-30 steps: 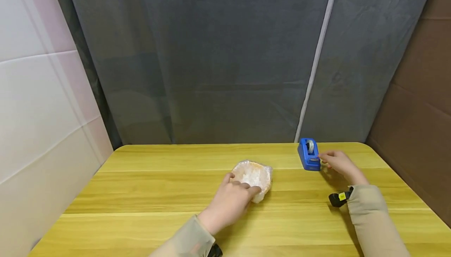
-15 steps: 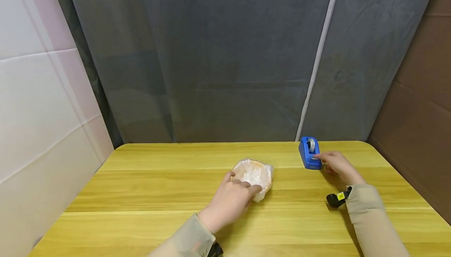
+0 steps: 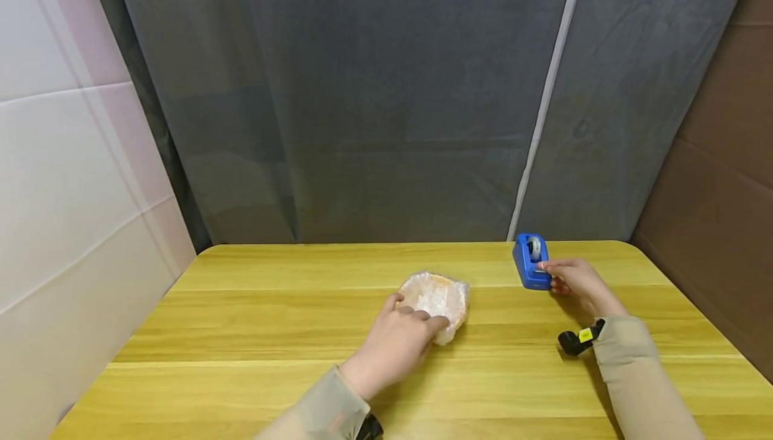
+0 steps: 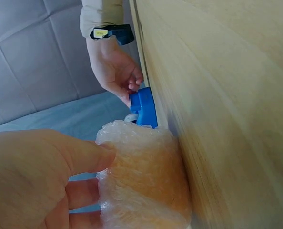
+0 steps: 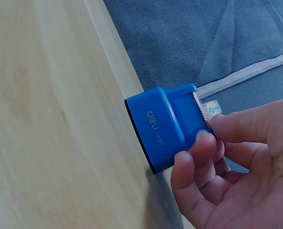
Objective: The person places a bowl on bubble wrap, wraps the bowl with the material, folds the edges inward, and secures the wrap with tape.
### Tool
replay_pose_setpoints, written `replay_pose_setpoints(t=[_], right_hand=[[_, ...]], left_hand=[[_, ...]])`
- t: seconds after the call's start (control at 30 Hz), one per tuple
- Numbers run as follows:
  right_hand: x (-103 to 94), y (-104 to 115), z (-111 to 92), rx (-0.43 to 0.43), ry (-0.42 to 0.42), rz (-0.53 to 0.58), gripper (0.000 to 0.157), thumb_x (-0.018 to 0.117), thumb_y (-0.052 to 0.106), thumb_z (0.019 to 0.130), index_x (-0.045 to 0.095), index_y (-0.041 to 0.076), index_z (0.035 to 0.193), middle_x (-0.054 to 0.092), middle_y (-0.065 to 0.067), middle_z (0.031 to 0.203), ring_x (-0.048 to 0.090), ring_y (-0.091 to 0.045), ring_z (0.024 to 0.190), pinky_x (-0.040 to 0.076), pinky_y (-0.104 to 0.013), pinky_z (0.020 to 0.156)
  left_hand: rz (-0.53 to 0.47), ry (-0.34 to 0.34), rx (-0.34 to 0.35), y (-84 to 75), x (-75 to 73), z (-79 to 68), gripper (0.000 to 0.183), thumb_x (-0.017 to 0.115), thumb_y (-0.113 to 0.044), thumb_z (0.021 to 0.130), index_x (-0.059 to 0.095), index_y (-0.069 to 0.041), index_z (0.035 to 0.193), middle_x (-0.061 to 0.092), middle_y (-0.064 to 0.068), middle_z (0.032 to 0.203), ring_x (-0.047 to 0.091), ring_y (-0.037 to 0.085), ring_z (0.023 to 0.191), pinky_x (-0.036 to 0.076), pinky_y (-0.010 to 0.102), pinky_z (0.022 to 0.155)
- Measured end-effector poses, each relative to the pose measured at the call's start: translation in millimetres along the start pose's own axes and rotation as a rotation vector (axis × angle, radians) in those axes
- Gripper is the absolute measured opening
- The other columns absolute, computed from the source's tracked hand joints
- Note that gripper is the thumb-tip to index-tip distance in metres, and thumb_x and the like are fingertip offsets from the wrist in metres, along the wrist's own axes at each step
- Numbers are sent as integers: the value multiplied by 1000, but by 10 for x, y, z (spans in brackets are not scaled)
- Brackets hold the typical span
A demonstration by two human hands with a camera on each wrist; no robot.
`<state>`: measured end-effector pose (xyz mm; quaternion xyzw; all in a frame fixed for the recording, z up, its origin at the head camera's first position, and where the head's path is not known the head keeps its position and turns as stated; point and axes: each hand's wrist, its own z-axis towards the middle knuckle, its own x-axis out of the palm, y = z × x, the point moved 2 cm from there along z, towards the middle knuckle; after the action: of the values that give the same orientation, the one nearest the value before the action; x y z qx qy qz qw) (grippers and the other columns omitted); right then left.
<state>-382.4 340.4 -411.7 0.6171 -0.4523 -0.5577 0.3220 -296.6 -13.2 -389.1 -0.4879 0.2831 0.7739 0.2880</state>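
A roundish object in clear bubble wrap (image 3: 436, 296), orange-tan beneath the plastic, lies on the table. My left hand (image 3: 398, 343) holds its near side; the left wrist view shows the thumb (image 4: 101, 156) against the wrap and other fingers beside it. What is inside cannot be made out. To the right stands a blue tape dispenser (image 3: 528, 272) with a white tape roll (image 3: 534, 248). Thumb and forefinger of my right hand (image 5: 241, 157) pinch at the tape's end by the toothed cutter (image 5: 201, 109). The curled fingers partly hide the dispenser's front.
The wooden table (image 3: 241, 326) ends at a dark grey curtain (image 3: 386, 125) just behind the dispenser. A white panel (image 3: 78, 178) stands on the left and a brown one (image 3: 718, 178) on the right. A black wrist camera (image 3: 576, 341) sticks out from the right cuff.
My right hand has shifted slightly left onto the dispenser's cutter, and its thumb and forefinger have come together on the tape's end. The left hand and the wrapped object keep their place.
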Motion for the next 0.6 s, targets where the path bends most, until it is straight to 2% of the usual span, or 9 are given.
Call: replay_pose_setpoints(t=[0.4, 0.6], right_hand=[[54, 17, -3, 11, -18, 30, 46, 53, 22, 100, 48, -16, 127, 57, -5, 87, 56, -10, 71, 51, -24, 66], [56, 13, -17, -15, -21, 4, 51, 55, 26, 99, 49, -16, 127, 60, 0, 81, 57, -9, 71, 47, -24, 65]], left_hand=[[-1, -5, 3, 6, -10, -10, 22, 68, -22, 89, 69, -29, 110, 69, -11, 83, 63, 10, 73, 39, 50, 98], [-11, 3, 0, 2, -11, -14, 22, 67, -22, 90, 69, -29, 110, 69, -10, 84, 63, 10, 74, 40, 50, 97]])
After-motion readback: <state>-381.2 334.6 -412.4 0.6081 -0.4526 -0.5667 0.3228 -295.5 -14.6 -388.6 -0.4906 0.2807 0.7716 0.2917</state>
